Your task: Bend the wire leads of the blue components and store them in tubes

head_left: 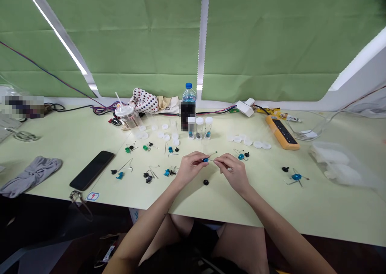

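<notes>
Over the middle of the table, my left hand (192, 166) pinches a small blue part (205, 160) between thumb and fingertips. My right hand (231, 170) is closed on a thin metal rod (211, 160), whose left end meets the blue part; whether it sits inside cannot be made out. Another thin piece with a dark tip (216, 152) sticks out above the fingers. Just below the hands lies a round black knob (206, 182). Beyond them stand three clear vials (199, 128) with white caps and small parts inside.
Small sets of coloured parts, black knobs and bent metal rods (120, 175) lie left and right (296, 177). White caps (247, 142), a bottle (189, 93), a lidded cup (128, 115), a power strip (282, 133), a phone (92, 170) and plastic bags (343, 165) surround them.
</notes>
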Demonstrator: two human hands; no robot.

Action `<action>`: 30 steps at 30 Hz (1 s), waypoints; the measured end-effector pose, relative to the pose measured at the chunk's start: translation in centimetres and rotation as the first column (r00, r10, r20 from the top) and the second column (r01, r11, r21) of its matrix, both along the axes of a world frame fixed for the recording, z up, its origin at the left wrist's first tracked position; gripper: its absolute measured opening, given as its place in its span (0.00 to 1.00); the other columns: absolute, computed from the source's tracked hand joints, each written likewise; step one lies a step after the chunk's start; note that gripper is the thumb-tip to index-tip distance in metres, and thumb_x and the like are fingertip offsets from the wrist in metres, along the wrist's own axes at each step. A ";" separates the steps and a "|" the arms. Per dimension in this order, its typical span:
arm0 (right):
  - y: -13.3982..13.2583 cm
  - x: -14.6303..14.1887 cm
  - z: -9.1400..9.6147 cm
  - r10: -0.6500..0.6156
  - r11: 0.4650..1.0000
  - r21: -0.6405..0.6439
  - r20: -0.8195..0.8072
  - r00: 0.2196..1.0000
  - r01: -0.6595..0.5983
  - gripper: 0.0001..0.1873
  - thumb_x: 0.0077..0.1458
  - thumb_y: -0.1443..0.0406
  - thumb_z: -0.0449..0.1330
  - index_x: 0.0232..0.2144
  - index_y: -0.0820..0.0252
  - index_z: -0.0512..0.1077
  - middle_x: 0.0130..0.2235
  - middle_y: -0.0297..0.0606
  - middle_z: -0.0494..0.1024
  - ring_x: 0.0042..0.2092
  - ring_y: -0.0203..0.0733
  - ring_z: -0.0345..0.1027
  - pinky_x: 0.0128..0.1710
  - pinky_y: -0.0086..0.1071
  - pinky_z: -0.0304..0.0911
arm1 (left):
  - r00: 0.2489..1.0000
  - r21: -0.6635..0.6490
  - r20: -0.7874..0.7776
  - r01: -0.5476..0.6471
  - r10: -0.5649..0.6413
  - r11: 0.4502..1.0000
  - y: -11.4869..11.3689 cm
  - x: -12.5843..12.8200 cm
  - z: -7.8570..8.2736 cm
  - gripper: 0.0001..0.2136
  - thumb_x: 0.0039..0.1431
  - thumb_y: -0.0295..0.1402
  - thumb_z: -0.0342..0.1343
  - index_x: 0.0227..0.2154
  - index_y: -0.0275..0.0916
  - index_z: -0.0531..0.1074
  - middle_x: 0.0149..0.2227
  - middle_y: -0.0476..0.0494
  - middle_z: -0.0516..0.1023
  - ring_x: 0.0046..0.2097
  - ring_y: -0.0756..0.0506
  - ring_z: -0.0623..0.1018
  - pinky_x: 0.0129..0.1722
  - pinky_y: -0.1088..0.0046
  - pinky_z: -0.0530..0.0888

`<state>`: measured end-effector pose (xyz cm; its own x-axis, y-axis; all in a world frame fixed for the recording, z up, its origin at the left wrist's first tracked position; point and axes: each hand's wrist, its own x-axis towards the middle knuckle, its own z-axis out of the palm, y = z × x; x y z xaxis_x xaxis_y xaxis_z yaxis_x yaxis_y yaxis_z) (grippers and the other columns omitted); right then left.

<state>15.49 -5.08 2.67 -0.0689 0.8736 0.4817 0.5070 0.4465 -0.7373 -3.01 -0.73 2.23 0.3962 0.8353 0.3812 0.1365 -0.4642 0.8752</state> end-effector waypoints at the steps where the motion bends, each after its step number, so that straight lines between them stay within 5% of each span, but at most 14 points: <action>1: 0.1 0.1 0.2 0.019 0.998 -0.056 -0.052 0.998 -0.022 0.11 0.59 0.59 0.53 0.32 0.57 0.74 0.31 0.38 0.72 0.25 0.35 0.65 0.24 0.30 0.61 | 1.000 0.000 -0.002 0.001 -0.001 1.000 0.0 0.0 0.0 0.11 0.54 0.33 0.56 0.40 0.40 0.76 0.38 0.43 0.75 0.35 0.49 0.75 0.35 0.72 0.77; 5: 0.4 0.3 0.6 0.064 0.950 -0.281 -0.239 0.969 -0.132 0.15 0.55 0.54 0.56 0.29 0.59 0.74 0.25 0.34 0.69 0.21 0.32 0.60 0.21 0.29 0.58 | 1.000 -0.023 0.011 0.020 -0.020 1.000 -0.1 0.0 -0.2 0.11 0.54 0.32 0.57 0.40 0.40 0.76 0.37 0.43 0.75 0.32 0.50 0.76 0.33 0.73 0.77; 10: 0.6 0.7 0.6 0.042 0.904 -0.387 -0.338 0.940 -0.180 0.17 0.49 0.52 0.60 0.27 0.60 0.74 0.23 0.32 0.66 0.21 0.30 0.56 0.21 0.28 0.54 | 0.999 -0.071 0.010 0.045 -0.044 0.996 0.0 0.2 -0.4 0.11 0.53 0.32 0.58 0.39 0.39 0.76 0.38 0.43 0.76 0.31 0.50 0.77 0.32 0.73 0.77; 15: 0.9 1.0 0.3 0.000 0.783 -0.551 -0.467 0.884 -0.291 0.19 0.46 0.52 0.62 0.29 0.64 0.74 0.18 0.27 0.59 0.19 0.28 0.48 0.17 0.25 0.43 | 0.999 -0.061 -0.017 0.041 -0.042 0.997 0.1 0.2 -0.1 0.10 0.51 0.33 0.59 0.38 0.38 0.76 0.37 0.42 0.77 0.33 0.49 0.77 0.34 0.73 0.76; 25: 1.0 1.3 0.3 -0.030 0.672 -0.572 -0.656 0.754 -0.471 0.19 0.44 0.55 0.66 0.33 0.63 0.70 0.24 0.29 0.66 0.19 0.24 0.49 0.16 0.21 0.41 | 0.973 -0.024 -0.181 0.141 -0.143 0.990 -0.4 0.0 0.3 0.11 0.59 0.37 0.49 0.32 0.37 0.74 0.33 0.44 0.74 0.26 0.53 0.74 0.28 0.77 0.73; 30: 1.0 1.2 -0.1 0.032 0.707 -0.542 -0.616 0.787 -0.454 0.17 0.48 0.55 0.63 0.33 0.64 0.72 0.25 0.31 0.68 0.22 0.26 0.56 0.19 0.22 0.53 | 0.978 -0.111 -0.157 0.118 -0.134 0.987 -0.4 0.0 0.4 0.12 0.59 0.40 0.49 0.31 0.36 0.72 0.34 0.45 0.72 0.24 0.53 0.76 0.25 0.78 0.72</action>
